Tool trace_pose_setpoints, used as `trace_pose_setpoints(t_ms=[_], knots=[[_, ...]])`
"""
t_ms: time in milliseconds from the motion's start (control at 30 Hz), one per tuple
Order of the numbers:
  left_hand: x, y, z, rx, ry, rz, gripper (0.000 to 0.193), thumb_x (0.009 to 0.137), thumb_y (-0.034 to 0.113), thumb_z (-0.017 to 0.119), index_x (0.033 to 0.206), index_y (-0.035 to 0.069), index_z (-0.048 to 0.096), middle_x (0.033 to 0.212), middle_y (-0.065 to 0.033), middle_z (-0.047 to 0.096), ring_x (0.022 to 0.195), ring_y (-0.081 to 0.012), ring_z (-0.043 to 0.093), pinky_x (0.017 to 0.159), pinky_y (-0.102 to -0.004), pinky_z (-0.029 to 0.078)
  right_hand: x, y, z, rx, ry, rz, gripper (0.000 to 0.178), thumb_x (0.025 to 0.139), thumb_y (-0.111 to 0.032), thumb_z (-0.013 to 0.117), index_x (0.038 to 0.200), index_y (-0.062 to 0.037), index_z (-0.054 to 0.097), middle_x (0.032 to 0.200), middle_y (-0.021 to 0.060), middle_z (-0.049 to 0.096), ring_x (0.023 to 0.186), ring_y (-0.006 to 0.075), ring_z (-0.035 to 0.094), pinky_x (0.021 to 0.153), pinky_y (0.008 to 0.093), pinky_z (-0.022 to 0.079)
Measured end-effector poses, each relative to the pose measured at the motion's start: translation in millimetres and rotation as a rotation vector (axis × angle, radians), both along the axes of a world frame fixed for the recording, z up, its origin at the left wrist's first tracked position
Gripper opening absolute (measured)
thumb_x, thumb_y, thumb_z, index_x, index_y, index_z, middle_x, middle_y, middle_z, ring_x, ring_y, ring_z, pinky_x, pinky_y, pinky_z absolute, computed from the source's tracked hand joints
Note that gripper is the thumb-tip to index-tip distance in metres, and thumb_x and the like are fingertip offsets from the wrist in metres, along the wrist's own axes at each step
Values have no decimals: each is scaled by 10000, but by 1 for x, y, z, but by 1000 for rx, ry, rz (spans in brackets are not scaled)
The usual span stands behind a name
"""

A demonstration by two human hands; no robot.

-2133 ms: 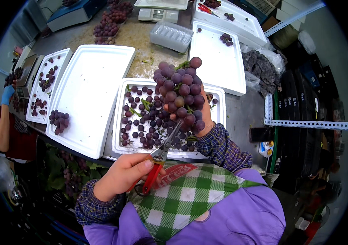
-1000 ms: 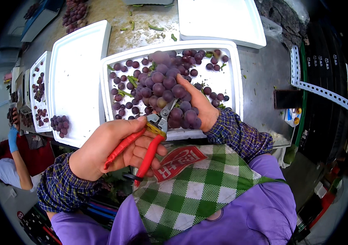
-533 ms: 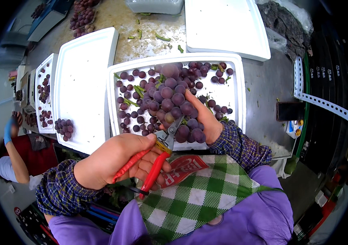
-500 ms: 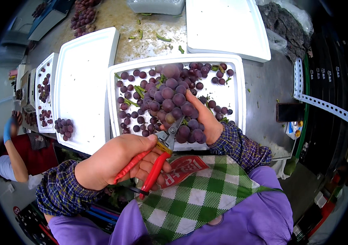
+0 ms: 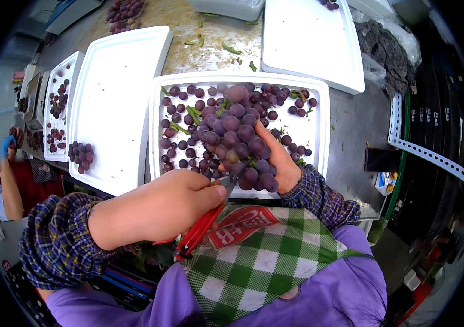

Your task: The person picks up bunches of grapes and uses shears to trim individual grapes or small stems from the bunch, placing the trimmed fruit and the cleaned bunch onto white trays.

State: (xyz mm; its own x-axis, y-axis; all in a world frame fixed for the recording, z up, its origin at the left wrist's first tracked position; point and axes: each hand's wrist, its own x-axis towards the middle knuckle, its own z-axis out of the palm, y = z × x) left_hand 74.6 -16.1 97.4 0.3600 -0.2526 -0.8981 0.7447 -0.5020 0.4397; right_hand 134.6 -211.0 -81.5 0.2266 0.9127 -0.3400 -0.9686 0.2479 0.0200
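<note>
My left hand (image 5: 183,199) is closed round a pair of red-handled pruning shears (image 5: 199,231). The blades point into the lower part of a bunch of purple grapes (image 5: 234,133), where berries partly hide the tips. My right hand (image 5: 281,163) holds this bunch from its right side, fingers mostly tucked behind the fruit. Beneath the bunch lies a white foam tray (image 5: 320,131) with loose grapes (image 5: 180,147) and green stem pieces scattered over its bottom.
Left of the tray stands another white foam tray (image 5: 117,82) with a small grape cluster (image 5: 81,156). More foam trays (image 5: 313,49) stand at the back right. A phone-like dark slab (image 5: 380,159) lies at the right edge. A co-worker's blue-gloved hand (image 5: 6,146) shows at far left.
My left hand has turned over, its back now facing up, and the shears' blades have shifted at the bunch. The whole view has moved slightly; the right hand keeps its hold.
</note>
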Motion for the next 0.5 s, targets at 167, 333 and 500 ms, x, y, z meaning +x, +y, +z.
trace_pose_setpoints(t_ms=[167, 333, 500], knots=[[-2, -2, 12, 22, -369, -276, 429, 1042, 316, 486, 931, -62, 657, 763, -186, 663, 694, -251, 653, 643, -367, 498, -2, 1, 10, -69, -69, 27, 571, 1048, -481, 432, 1471, -100, 411, 1370, 157, 569, 1147, 338, 634, 963, 452, 556], [-15, -1, -1, 7, -560, -279, 435, 1035, 316, 494, 948, -80, 653, 765, -216, 651, 725, -308, 652, 689, -383, 511, -4, 4, 8, -98, -45, 55, 592, 1042, -508, 424, 1470, -99, 414, 1337, 172, 588, 1110, 366, 648, 944, 449, 563], [-26, 6, -25, 57, -1048, -592, 420, 1028, 304, 493, 951, -75, 656, 739, -199, 652, 638, -301, 651, 611, -400, 524, -6, 5, 5, -125, -61, 89, 614, 1040, -529, 403, 1479, -100, 402, 1347, 184, 577, 1140, 372, 630, 966, 469, 542]])
